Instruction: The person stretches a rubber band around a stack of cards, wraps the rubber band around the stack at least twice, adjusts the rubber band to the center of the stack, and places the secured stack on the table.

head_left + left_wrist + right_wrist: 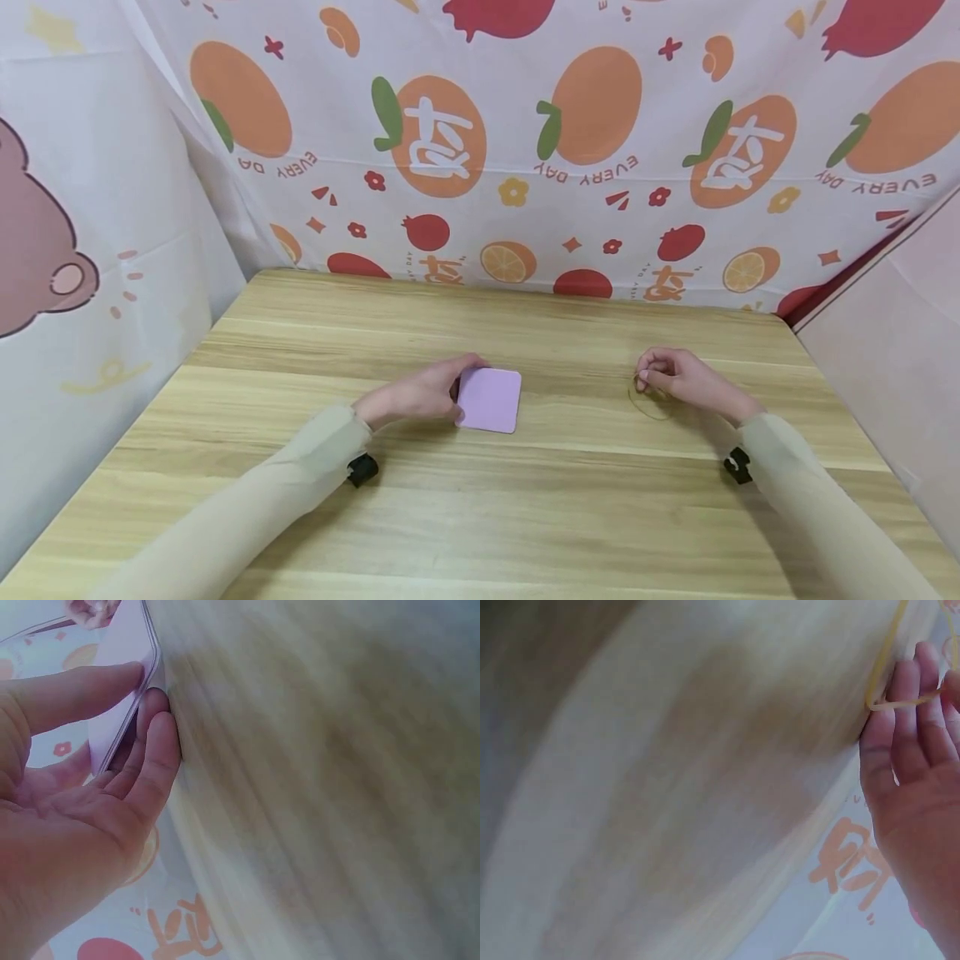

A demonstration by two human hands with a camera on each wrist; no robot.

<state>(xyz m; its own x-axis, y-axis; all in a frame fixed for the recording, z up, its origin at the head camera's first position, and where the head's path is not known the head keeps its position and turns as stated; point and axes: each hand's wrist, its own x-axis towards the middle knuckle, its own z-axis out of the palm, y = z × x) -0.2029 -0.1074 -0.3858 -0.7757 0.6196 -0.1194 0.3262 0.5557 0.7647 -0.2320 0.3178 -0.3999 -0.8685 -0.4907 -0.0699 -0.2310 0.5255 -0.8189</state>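
My left hand (420,393) grips the left edge of a square pink-purple card stack (489,401) near the middle of the table. In the left wrist view the thumb of the left hand (90,757) lies on top of the stack (124,649), fingers beneath; its edge shows several thin layers. To the right, my right hand (693,383) pinches a thin yellowish rubber band (652,410) that hangs as a loop by the tabletop. The right wrist view shows the band (885,656) crossing in front of the fingers of the right hand (919,757).
The wood-grain table (465,517) ends at a fruit-patterned cloth (517,150) at the back. A white cloth with a bear print (90,250) hangs at the left, and a pale panel (892,325) stands at the right.
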